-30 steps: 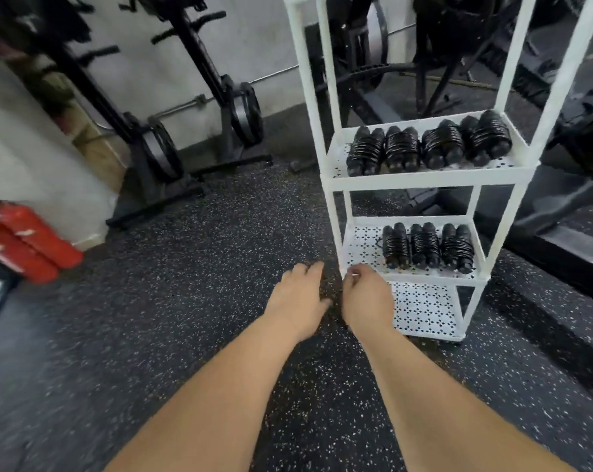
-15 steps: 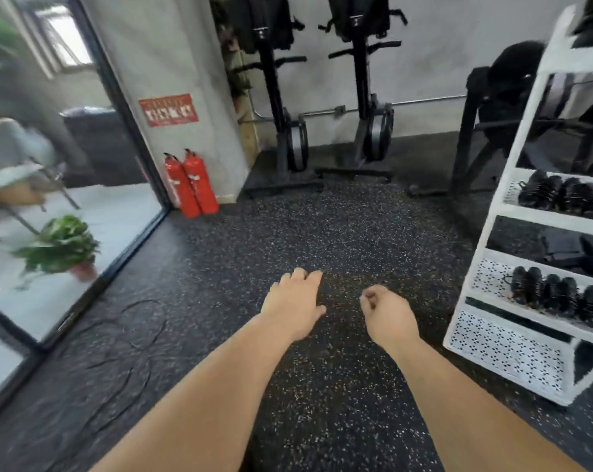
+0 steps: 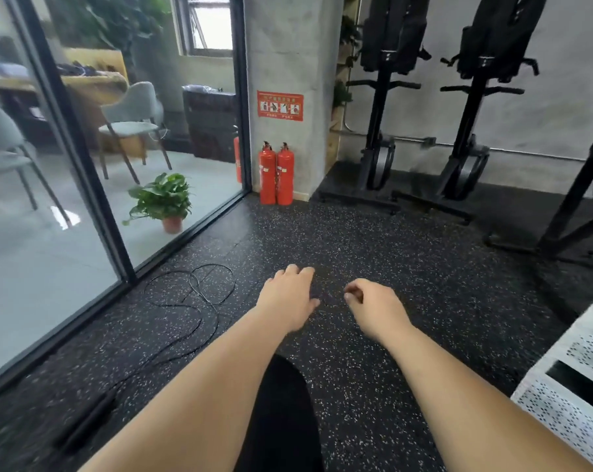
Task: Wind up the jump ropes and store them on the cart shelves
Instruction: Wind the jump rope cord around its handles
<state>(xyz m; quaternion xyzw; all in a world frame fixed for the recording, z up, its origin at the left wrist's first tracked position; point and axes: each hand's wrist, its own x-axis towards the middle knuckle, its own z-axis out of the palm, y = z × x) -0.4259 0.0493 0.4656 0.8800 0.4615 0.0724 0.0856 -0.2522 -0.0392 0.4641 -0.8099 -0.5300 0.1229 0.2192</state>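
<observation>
Neither the left hand [image 3: 290, 298] nor the right hand [image 3: 373, 308] holds anything; both hover out ahead over the speckled floor [image 3: 373, 247].

Far left stands a glass wall [image 3: 43, 206] with a potted plant [image 3: 162, 202] behind it. Just in front of the dark bottom rail lies the jump rope [image 3: 203, 298], unwound: thin black cord in several loops that cross each other, with a long tail running toward the lower left corner. A dark, blurred bar there looks like the handles, though I cannot be sure. The rope is near the left hand but apart from it.

Next comes the left hand, palm down, fingers relaxed and nearly straight, lightly spread. To its right, the right hand has its fingers loosely curled toward the thumb, pinching nothing. A dark-clad leg [image 3: 281, 420] shows between the forearms.

At the right edge, only a corner of the white perforated cart [image 3: 543, 413] is in view, well apart from the rope.

I judge the step in hand to be reaching for this rope, with winding not yet begun. The main risk is the crossed loops: seizing the cord mid-length and pulling would likely draw them into a knot. A foot set on the tail would jerk the cord as it lifts. Carried loose across to the cart, it could trail and snag on the cart's frame.
</observation>
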